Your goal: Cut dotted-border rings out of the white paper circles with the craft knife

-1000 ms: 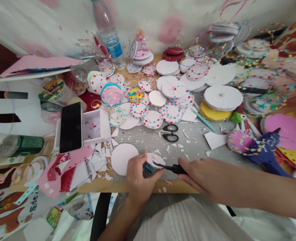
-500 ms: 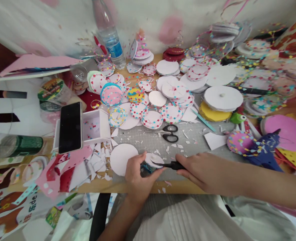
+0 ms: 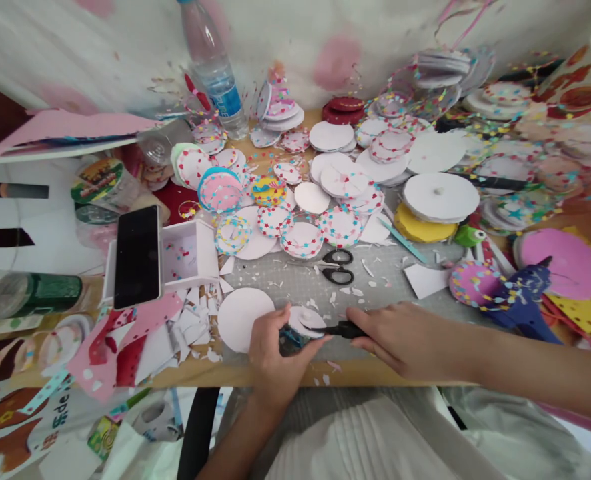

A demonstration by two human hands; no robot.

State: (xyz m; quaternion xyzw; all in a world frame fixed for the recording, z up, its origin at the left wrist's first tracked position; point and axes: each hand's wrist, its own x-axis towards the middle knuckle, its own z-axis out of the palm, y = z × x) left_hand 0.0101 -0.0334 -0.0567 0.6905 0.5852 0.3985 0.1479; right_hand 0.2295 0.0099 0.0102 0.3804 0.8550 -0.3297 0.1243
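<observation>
My left hand (image 3: 271,352) is closed at the table's near edge, pinching a small white paper disc (image 3: 309,318) with a bluish bit under my fingers. My right hand (image 3: 393,335) grips the black handle of a pair of scissors (image 3: 339,329) whose blades reach left onto that small disc. A larger plain white disc (image 3: 243,318) lies flat just left of my left hand on the grey cutting mat (image 3: 375,288).
A second pair of black scissors (image 3: 336,265) lies on the mat. Behind are many white and star-rimmed paper discs (image 3: 303,238), a water bottle (image 3: 214,67), a phone (image 3: 137,255) on a small white box, a green bottle (image 3: 30,293), paper scraps (image 3: 185,325).
Both hands and the scissors have shifted slightly up and left. The blades sit further over the small disc; nothing was let go.
</observation>
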